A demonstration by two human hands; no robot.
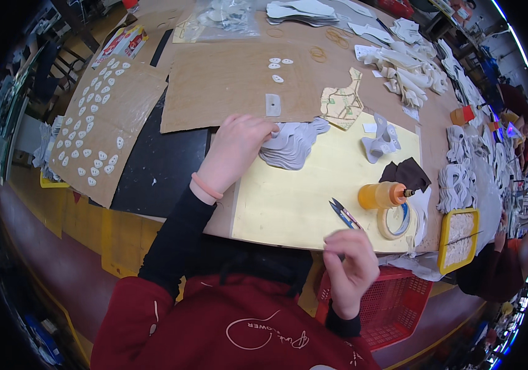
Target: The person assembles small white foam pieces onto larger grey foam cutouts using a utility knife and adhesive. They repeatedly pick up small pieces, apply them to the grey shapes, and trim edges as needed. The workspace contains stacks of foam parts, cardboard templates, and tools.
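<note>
My left hand (237, 143) reaches over the board's near edge. Its fingers are closed at the upper left edge of a fanned stack of light grey cut pieces (291, 147); the fingertips are partly hidden. Lower right, my right hand (351, 266) hovers by the table's front edge, fingers loosely curled, thumb apart, nothing visible in it. Just beyond it lie dark thread snips (344, 214) on a pale yellow sheet (276, 209). A single grey piece with a small dark mark (273, 105) rests on the brown cardboard (227, 83), below several small white oval pieces (277, 78).
An orange bottle (381, 195), a tape roll (395, 222), dark brown scraps (407, 174) and a curled grey piece (382, 142) crowd the right side. Another cardboard (100, 120) with white ovals lies left. A yellow tray (459, 239) and red basket (399, 299) stand right.
</note>
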